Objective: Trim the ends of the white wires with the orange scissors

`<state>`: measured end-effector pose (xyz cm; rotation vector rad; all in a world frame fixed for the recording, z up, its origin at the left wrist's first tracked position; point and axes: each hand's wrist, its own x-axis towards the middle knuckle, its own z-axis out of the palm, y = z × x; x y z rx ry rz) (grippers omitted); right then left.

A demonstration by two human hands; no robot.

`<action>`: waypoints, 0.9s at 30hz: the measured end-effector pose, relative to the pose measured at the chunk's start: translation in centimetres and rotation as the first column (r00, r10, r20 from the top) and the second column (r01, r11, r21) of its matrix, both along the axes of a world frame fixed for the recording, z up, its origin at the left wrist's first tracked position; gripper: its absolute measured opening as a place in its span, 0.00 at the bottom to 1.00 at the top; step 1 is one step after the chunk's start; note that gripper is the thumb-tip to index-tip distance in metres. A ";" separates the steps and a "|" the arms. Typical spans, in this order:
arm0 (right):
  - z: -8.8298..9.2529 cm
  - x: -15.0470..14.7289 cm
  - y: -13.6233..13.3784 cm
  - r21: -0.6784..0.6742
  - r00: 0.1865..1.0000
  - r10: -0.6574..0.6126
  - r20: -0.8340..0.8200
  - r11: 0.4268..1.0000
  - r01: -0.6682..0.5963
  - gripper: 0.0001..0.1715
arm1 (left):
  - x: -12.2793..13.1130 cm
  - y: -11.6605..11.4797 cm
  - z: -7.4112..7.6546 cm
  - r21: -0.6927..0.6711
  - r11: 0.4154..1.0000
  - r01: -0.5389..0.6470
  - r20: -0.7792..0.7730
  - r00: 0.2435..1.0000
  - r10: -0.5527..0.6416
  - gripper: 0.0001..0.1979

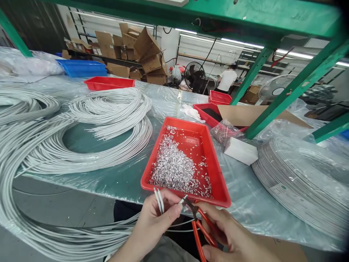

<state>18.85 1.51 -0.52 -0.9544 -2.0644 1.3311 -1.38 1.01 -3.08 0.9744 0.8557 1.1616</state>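
R hand ptly hides pliers

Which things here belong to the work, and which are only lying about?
Apparently in use: orange-handled metal pliers, right hand; thin white cables, left hand; small silver metal pieces.

Seemingly only lying about: blue plastic tray; white rectangular box.
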 end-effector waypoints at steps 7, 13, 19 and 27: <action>-0.6 0.8 0.1 0.060 0.996 0.030 0.084 0.998 -0.035 0.28 | -0.1 0.2 0.5 0.075 0.997 -0.005 -0.159 0.987 0.017 0.10; 0.0 1.2 0.3 0.139 0.959 0.019 0.282 0.988 -0.060 0.28 | 0.1 0.4 1.2 0.117 0.990 -0.075 -0.176 0.980 0.095 0.13; 1.2 1.3 0.6 0.140 0.945 0.092 0.314 0.980 -0.142 0.26 | -0.5 0.4 0.2 -0.069 0.963 0.262 0.119 0.960 -0.253 0.16; 0.8 1.2 0.6 0.043 0.997 0.012 0.081 0.999 -0.015 0.24 | -0.4 0.3 -0.2 -0.090 0.915 0.394 0.212 0.905 -0.369 0.17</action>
